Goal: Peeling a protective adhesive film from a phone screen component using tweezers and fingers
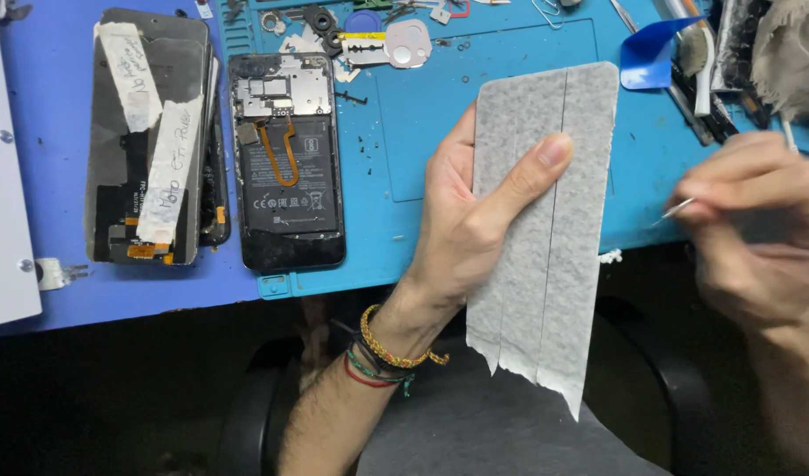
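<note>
My left hand (471,220) holds up a grey speckled sheet (545,264) cut lengthwise into strips, thumb pressed across its front. The sheet hangs over the edge of the blue work mat (422,115). To the right, my right hand (757,238) is blurred and pinches a thin metal tool (673,211) whose tip points toward the sheet's right edge. An opened phone (287,159) with its battery and orange flex cable exposed lies on the mat to the left of my left hand.
A stack of phone screens with strips of masking tape (153,141) lies at the left on the blue table. Small parts, a razor blade (367,46) and a camera-cover piece sit at the mat's top. A blue plastic pick (651,53) and tools lie top right.
</note>
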